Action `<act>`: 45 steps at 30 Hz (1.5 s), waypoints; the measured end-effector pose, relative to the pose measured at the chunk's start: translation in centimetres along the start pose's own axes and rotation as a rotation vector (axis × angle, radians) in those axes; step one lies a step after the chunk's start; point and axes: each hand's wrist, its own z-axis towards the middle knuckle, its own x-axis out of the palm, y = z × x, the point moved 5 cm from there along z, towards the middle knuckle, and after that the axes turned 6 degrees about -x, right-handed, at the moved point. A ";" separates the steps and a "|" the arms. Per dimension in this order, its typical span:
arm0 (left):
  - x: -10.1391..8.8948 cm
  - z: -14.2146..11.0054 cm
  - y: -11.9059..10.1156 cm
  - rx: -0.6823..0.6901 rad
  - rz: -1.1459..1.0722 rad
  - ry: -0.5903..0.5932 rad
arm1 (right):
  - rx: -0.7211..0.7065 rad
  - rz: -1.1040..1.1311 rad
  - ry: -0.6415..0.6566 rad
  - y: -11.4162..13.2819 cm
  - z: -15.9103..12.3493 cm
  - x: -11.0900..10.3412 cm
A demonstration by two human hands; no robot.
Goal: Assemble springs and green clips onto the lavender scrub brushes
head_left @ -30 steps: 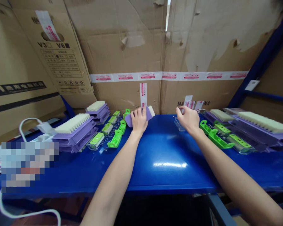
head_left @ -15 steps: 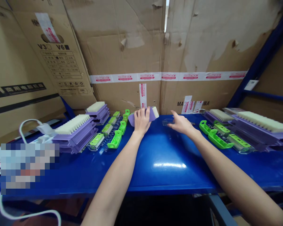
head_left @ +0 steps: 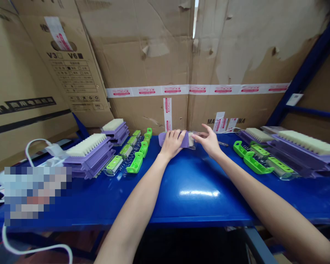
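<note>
My left hand [head_left: 172, 143] is wrapped over a purple plastic piece [head_left: 162, 138] with a cream block [head_left: 191, 139] showing at its right end. It looks like the bristled purple parts stacked nearby. My right hand [head_left: 210, 142] pinches a clear plastic piece [head_left: 192, 147] against that cream end, its index finger raised. The clear piece overlaps the block's end; how deeply it sits around it I cannot tell. Beside my right hand, a thin metal item [head_left: 223, 144] lies on the blue tabletop [head_left: 192, 172].
Stacked purple parts with cream bristles [head_left: 88, 145] stand left, others [head_left: 309, 143] right. Green curved shells [head_left: 134, 163], small springs [head_left: 124, 167] and clear-and-green pieces [head_left: 114, 165] lie in rows. A white cable [head_left: 35, 142] runs at left; cardboard [head_left: 148, 62] walls the back.
Both hands have come together. My left hand has shifted right and lowered the purple piece, and my right hand has brought the clear plastic piece against its cream end.
</note>
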 end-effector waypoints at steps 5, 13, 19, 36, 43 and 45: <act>0.0 -0.2 -0.2 0.073 -0.019 0.015 | 0.092 0.156 0.023 -0.1 -0.6 0.3; -0.1 0.0 -0.5 0.181 -0.025 0.054 | 0.045 0.008 0.107 0.1 -0.3 0.0; 0.3 -0.1 -1.0 0.164 -0.007 0.084 | 0.081 0.045 0.137 -0.5 -0.6 0.3; 0.2 -0.3 -1.2 0.142 0.022 0.086 | 0.215 0.051 0.284 -0.8 -1.3 0.9; 0.1 0.4 -2.7 0.150 -0.059 0.080 | 0.171 -0.095 0.212 -2.1 -0.7 0.5; 0.0 0.6 -3.1 0.122 -0.082 0.074 | 0.164 -0.128 0.200 -2.4 -0.6 0.3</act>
